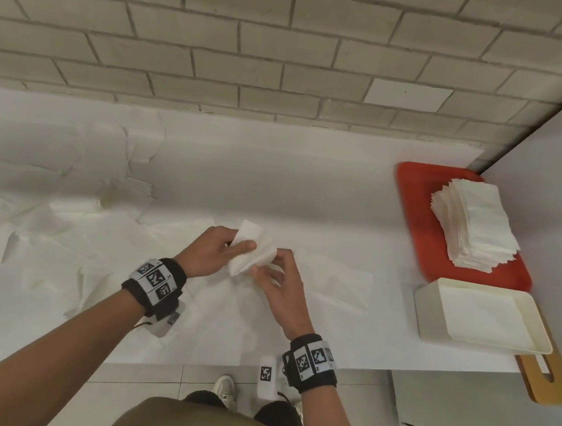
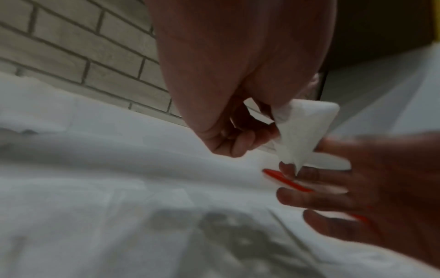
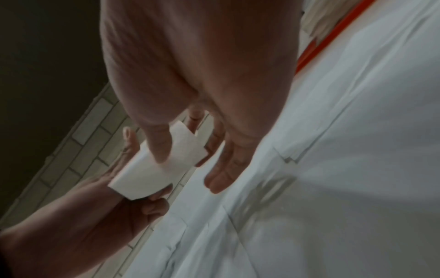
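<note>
Head view, looking down: a person holds a small white napkin [image 1: 251,253] in the air at the centre of the frame, just above a white surface [image 1: 309,188]. The left hand [image 1: 212,252] pinches the napkin's upper left end between curled fingers and thumb. The right hand [image 1: 283,285] pinches the lower right end between thumb and forefinger, its other fingers nearly straight and spread. The napkin is partly folded and bends in a soft curve between the two hands. At the right of the frame a red tray [image 1: 414,205] carries a stack of folded napkins [image 1: 477,225], with a white box [image 1: 426,312] just below it. Loose white sheets [image 1: 48,224] lie at the left. Likely risks: the paper looks thin and limp, so an uneven pull could tear it or skew the fold, and the light right-hand grip could let that end slip free so the fold springs open
</note>
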The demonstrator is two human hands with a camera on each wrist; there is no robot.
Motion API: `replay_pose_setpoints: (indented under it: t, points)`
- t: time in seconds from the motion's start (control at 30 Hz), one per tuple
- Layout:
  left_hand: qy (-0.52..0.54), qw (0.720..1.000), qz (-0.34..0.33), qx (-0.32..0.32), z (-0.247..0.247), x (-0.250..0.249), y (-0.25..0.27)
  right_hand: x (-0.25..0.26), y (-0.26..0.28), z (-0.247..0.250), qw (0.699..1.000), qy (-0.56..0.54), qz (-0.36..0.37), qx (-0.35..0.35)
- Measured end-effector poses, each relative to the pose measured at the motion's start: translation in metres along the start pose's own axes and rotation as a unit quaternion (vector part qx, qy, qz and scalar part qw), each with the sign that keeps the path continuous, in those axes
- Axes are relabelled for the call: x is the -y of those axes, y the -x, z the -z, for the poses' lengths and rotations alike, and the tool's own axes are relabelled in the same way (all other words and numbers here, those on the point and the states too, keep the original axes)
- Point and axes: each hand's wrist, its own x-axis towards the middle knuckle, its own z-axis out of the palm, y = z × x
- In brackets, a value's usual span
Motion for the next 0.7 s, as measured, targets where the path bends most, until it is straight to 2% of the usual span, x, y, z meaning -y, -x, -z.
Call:
replay_pose_setpoints:
  t: [0.1,0.2,0.33,0.4,0.47,0.53,0.6,0.7]
  points:
    - [0.070,0.996,0.007,-0.061,-0.015,-0.023,-0.001,-0.008,0.005,0.012,1.000,0.006,0.015,-0.001]
    - [0.095,0.985,0.002,-0.147,-0.025,-0.038,-0.007,-0.020,0.013,0.032,0.999,0.028,0.005,-0.021]
    - [0.185,0.962,-0.004,-0.203,-0.037,-0.053,-0.015,-0.023,0.024,0.056,0.990,-0.121,-0.036,-0.062]
    - [0.217,0.953,-0.001,-0.210,-0.045,-0.062,-0.017,-0.022,0.028,0.066,0.973,-0.210,-0.035,-0.092]
    - [0.232,0.951,0.000,-0.205,-0.052,-0.069,-0.018,-0.022,0.029,0.079,0.944,-0.315,-0.012,-0.103]
    - [0.241,0.952,-0.004,-0.187,-0.058,-0.076,-0.020,-0.013,0.030,0.088,0.922,-0.369,0.001,-0.116]
    - [0.252,0.951,-0.023,-0.175,-0.065,-0.086,-0.020,0.002,0.029,0.096,0.933,-0.333,0.007,-0.138]
    - [0.246,0.952,-0.083,-0.161,-0.073,-0.094,-0.021,0.012,0.025,0.117,0.957,-0.212,0.029,-0.194]
